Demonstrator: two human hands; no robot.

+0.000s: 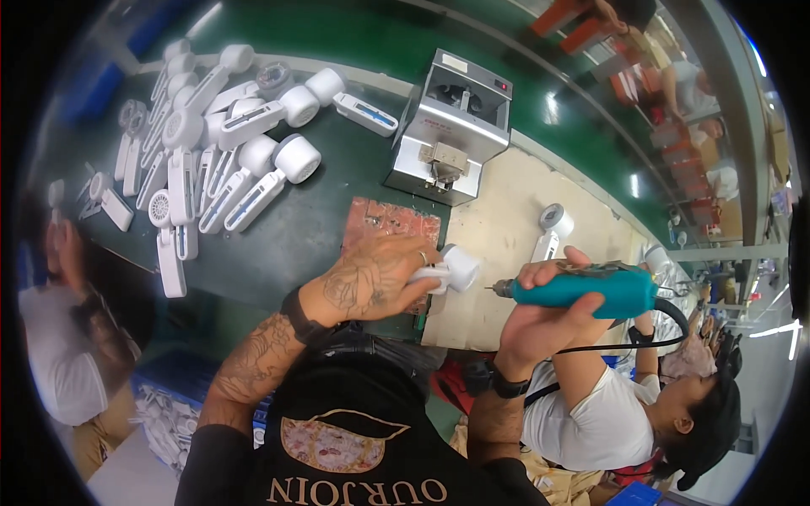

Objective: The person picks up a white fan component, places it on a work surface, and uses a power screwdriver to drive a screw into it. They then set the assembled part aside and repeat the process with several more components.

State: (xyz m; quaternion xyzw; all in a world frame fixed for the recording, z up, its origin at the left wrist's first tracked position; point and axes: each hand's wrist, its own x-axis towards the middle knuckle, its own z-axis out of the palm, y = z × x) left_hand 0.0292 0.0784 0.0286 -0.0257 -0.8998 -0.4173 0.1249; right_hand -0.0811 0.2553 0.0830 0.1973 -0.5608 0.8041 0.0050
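A white fan [461,268] sits in the left hand [371,278], with a teal screwdriver [582,291] just to its right.
Near the counter's [308,240] front edge, the left grip is curled snugly round the fan's handle. The round head sticks out to the right, so the fan seems to lie left to right, but the fingers hide most of the handle. The right hand [553,304] has its grip wrapped round the screwdriver, whose thin tip points left at the head, near but not touching. Below the counter's left front edge, a blue bin [187,379] has many white parts [169,422] in it.
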